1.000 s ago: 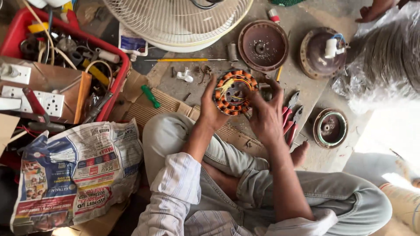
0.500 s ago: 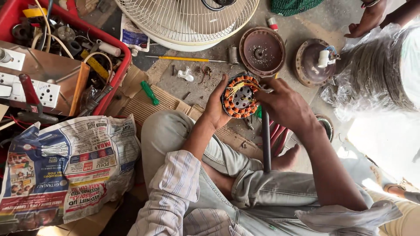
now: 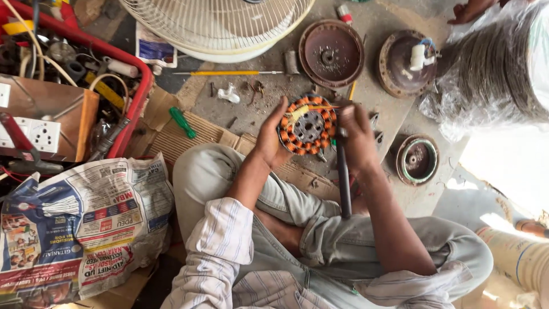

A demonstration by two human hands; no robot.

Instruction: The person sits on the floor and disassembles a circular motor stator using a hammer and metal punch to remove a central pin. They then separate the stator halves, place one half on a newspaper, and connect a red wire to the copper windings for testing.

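Left hand cups the stator; right hand grips a dark tool at its rim, working the windings; steadiness needed.

— What carries all the things here?

— The grey concrete floor, dusty and stained.

— What lies directly on it at the top?

— A white round fan grille, and just below it a thin screwdriver with yellow handle. To the right lie two rusty round metal motor covers, near each other, and a smaller round metal cap lower down.

— And on the left?

— A red plastic crate full of wires and tools, touching a flat piece of brown corrugated cardboard. On the cardboard rests a small green-handled tool. Lower left lies a crumpled printed newspaper bundle.
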